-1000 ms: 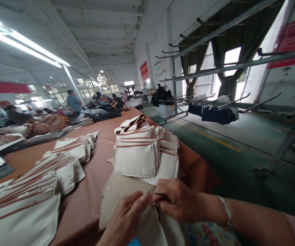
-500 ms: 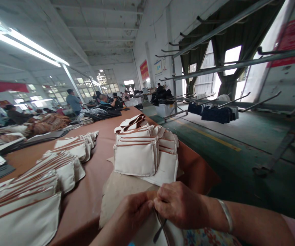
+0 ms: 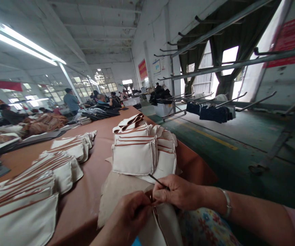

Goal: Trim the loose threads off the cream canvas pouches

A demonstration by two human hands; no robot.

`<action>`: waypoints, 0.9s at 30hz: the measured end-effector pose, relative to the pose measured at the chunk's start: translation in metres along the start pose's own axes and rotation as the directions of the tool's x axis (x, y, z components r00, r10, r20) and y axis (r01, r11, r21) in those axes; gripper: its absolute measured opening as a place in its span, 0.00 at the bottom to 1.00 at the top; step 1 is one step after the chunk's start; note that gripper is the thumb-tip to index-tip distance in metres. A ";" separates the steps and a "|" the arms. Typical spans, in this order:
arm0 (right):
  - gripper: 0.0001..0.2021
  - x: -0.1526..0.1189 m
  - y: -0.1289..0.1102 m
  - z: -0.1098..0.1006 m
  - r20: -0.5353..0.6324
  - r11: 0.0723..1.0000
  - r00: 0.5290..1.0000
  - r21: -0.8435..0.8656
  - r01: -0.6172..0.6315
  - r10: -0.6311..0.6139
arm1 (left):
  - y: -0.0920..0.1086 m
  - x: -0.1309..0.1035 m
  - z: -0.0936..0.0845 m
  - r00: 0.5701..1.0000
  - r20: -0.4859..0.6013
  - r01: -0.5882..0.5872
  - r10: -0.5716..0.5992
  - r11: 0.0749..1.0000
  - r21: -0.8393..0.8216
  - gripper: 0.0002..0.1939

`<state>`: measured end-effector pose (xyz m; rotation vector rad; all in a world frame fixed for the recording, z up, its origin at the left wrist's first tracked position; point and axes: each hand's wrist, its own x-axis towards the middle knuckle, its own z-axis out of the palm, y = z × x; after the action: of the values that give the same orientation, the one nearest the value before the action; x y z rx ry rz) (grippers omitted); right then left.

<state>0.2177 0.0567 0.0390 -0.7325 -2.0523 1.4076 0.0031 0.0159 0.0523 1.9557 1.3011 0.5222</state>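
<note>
My left hand [image 3: 134, 208] is closed at the brown-trimmed edge of a cream fabric pouch [image 3: 166, 222], low in the view near my lap. Right beside it, my right hand [image 3: 174, 191] is closed around a thin dark tool [image 3: 154, 178], whose slim end points up and left; its exact kind does not show. The fingertips of both hands meet at the pouch's top edge, and my fingers partly hide the brown trim there. Just beyond my hands stands a pile of similar cream pouches [image 3: 133, 159] with brown edging, on a beige sheet [image 3: 111, 194].
Overlapping rows of cream pouches [image 3: 26, 218] cover the left of the brown tabletop [image 3: 91, 184]. Dark and brown bundles lie farther back. A metal rack [image 3: 201, 71] with prongs holds dark cloth [image 3: 214, 113] on the right. Several people sit or stand in the background.
My right hand has turned, so the tool that pointed down below it now points up and left. The pouch's brown-edged opening shows more between my hands. The view has shifted slightly.
</note>
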 end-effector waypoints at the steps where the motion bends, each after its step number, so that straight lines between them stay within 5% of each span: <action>1: 0.14 0.002 -0.003 -0.003 0.040 1.000 0.999 -0.002 -0.018 0.018 | 0.002 0.001 0.000 1.000 -0.018 -0.024 0.024 0.999 0.029 0.13; 7: 0.05 0.010 0.000 -0.005 0.165 0.997 0.986 0.074 -0.024 0.011 | 0.015 -0.003 -0.001 0.995 -0.058 -0.084 0.083 0.997 0.000 0.11; 10: 0.09 0.010 0.008 0.001 0.144 0.990 0.989 0.144 0.010 -0.031 | 0.004 -0.006 0.002 1.000 0.027 -0.001 0.011 0.945 -0.326 0.14; 14: 0.10 0.008 0.013 0.006 0.098 0.977 0.993 0.205 0.050 -0.071 | -0.012 -0.005 0.003 0.990 0.142 0.098 -0.002 0.733 -0.673 0.20; 19: 0.09 0.009 0.012 0.004 0.087 0.976 0.991 0.199 0.086 -0.105 | -0.006 -0.003 0.002 0.967 0.253 0.179 -0.033 0.795 -0.579 0.18; 22: 0.12 0.007 0.010 0.007 0.070 0.965 0.993 0.251 0.078 -0.098 | 0.002 -0.005 0.009 0.978 0.185 0.192 -0.094 0.746 -0.638 0.20; 25: 0.16 0.008 0.014 0.012 0.096 0.920 0.994 0.384 -0.078 0.044 | 0.004 -0.006 0.021 0.989 0.075 0.135 -0.125 0.591 -0.796 0.22; 27: 0.19 0.013 0.018 0.012 0.099 0.909 0.990 0.395 -0.132 0.100 | 0.003 -0.007 0.026 0.987 -0.031 0.069 -0.156 0.593 -0.802 0.23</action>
<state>0.2029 0.0633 0.0205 -0.6375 -1.7097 1.8763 0.0196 0.0004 0.0379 1.0775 0.9661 0.9562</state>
